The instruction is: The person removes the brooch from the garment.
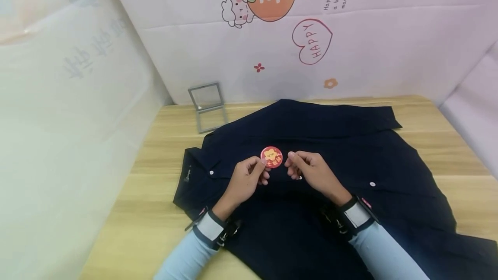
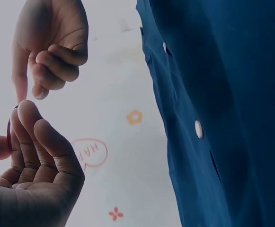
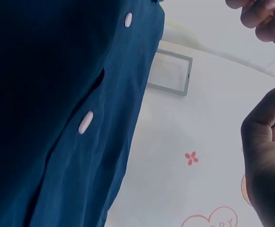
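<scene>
A round red badge [image 1: 272, 155] with a yellow star and lettering faces up, pinched at its left edge by the thumb and fingers of my left hand [image 1: 245, 180]. Only its thin edge [image 2: 9, 131] shows in the left wrist view. Just right of the badge is my right hand [image 1: 316, 174], with the index finger reaching toward its edge and the other fingers curled; I cannot tell whether it touches. Both hands are above a dark navy collared shirt [image 1: 334, 141], laid out with its collar to the left and white buttons along its front.
Behind the collar a grey hinged square frame [image 1: 210, 109], like a small folding mirror, stands open on the wooden table [image 1: 136, 202]. White printed sheets [image 1: 186, 51] rise at the back and sides. Both wrists wear straps with cameras.
</scene>
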A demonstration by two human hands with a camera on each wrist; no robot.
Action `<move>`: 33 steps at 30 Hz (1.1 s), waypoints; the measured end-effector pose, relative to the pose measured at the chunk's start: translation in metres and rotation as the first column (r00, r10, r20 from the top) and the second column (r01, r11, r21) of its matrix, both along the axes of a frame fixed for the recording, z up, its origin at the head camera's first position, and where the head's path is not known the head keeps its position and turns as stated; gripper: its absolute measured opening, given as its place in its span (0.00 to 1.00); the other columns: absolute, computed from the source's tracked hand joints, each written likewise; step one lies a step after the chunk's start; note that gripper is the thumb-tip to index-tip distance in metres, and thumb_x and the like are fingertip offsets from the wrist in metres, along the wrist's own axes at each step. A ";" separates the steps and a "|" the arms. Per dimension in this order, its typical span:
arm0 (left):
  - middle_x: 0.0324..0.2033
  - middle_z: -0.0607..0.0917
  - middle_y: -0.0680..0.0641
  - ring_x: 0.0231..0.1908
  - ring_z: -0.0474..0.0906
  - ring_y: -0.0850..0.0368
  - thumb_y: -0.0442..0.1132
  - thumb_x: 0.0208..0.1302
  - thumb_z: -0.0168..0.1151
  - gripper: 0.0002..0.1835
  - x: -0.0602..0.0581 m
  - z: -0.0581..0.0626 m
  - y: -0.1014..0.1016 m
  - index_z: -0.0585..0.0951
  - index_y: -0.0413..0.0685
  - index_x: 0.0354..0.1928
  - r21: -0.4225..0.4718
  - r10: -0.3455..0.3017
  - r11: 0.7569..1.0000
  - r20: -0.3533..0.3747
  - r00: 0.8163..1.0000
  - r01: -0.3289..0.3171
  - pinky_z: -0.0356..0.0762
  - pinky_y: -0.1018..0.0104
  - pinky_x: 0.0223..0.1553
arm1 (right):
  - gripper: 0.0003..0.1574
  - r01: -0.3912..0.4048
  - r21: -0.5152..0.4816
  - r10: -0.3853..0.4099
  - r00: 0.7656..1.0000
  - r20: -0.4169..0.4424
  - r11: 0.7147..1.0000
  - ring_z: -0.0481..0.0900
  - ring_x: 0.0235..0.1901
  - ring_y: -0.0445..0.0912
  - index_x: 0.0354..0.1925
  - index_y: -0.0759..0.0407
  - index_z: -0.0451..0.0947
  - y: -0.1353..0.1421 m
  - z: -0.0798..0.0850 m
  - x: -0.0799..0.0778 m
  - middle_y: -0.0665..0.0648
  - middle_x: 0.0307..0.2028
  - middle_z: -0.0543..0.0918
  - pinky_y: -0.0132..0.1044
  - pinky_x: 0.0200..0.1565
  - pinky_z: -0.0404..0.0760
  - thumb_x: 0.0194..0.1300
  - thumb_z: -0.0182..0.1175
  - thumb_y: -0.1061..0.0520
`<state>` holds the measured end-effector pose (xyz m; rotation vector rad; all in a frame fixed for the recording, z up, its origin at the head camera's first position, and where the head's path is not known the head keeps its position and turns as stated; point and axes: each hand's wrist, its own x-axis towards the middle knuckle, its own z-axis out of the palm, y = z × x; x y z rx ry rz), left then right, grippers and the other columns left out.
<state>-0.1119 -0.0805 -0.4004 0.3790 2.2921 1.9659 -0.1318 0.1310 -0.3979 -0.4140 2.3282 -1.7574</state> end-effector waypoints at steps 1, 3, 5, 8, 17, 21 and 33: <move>0.29 0.82 0.32 0.23 0.78 0.66 0.40 0.77 0.48 0.18 0.000 0.000 -0.002 0.79 0.30 0.36 0.001 0.005 1.000 0.002 1.000 -0.005 0.80 0.72 0.30 | 0.30 -0.003 0.001 0.003 1.000 -0.002 1.000 0.79 0.25 0.42 0.38 0.73 0.77 -0.001 0.000 -0.001 0.55 0.26 0.81 0.36 0.32 0.82 0.77 0.47 0.46; 0.28 0.82 0.32 0.22 0.78 0.66 0.39 0.77 0.48 0.18 -0.001 -0.001 -0.007 0.79 0.30 0.36 0.005 0.017 1.000 0.003 1.000 -0.017 0.80 0.72 0.29 | 0.29 -0.008 0.003 0.008 1.000 -0.009 1.000 0.79 0.25 0.41 0.38 0.73 0.77 -0.004 -0.001 -0.002 0.55 0.26 0.81 0.35 0.31 0.82 0.77 0.47 0.47; 0.28 0.82 0.33 0.22 0.78 0.66 0.39 0.77 0.48 0.18 -0.003 -0.002 -0.011 0.79 0.29 0.36 0.009 0.033 0.999 -0.003 0.999 -0.033 0.80 0.72 0.29 | 0.27 -0.017 0.002 0.017 1.000 -0.022 1.000 0.79 0.25 0.41 0.37 0.72 0.78 -0.007 -0.001 -0.003 0.56 0.26 0.81 0.35 0.31 0.82 0.78 0.47 0.49; 0.27 0.82 0.34 0.21 0.78 0.66 0.39 0.76 0.48 0.18 -0.006 -0.001 -0.018 0.79 0.28 0.36 0.005 0.051 0.999 -0.012 0.999 -0.051 0.79 0.72 0.28 | 0.26 -0.022 0.007 0.023 0.999 -0.038 1.000 0.79 0.25 0.42 0.37 0.69 0.78 -0.011 -0.002 -0.006 0.56 0.27 0.81 0.36 0.32 0.82 0.78 0.47 0.48; 0.24 0.81 0.49 0.21 0.78 0.64 0.40 0.76 0.49 0.19 -0.035 0.003 -0.050 0.79 0.29 0.37 0.006 0.151 0.988 -0.017 0.988 -0.151 0.78 0.72 0.28 | 0.24 -0.054 0.020 0.055 0.996 -0.066 0.998 0.80 0.26 0.44 0.36 0.64 0.79 -0.028 -0.002 -0.017 0.55 0.27 0.82 0.36 0.33 0.83 0.77 0.47 0.47; 0.24 0.82 0.49 0.21 0.78 0.63 0.40 0.77 0.48 0.19 -0.048 0.004 -0.064 0.79 0.28 0.38 -0.019 0.187 0.982 0.005 0.982 -0.187 0.78 0.72 0.28 | 0.24 -0.077 0.018 0.077 0.995 -0.064 0.997 0.80 0.27 0.44 0.37 0.64 0.79 -0.040 -0.001 -0.025 0.58 0.29 0.82 0.38 0.34 0.83 0.77 0.47 0.47; 0.26 0.82 0.45 0.21 0.78 0.64 0.44 0.78 0.46 0.21 -0.080 0.004 -0.088 0.79 0.30 0.41 -0.084 0.261 0.963 0.062 0.963 -0.255 0.77 0.72 0.29 | 0.23 -0.137 -0.003 0.136 0.989 -0.065 0.991 0.81 0.31 0.53 0.38 0.61 0.80 -0.084 -0.001 -0.046 0.57 0.31 0.83 0.42 0.37 0.83 0.77 0.48 0.46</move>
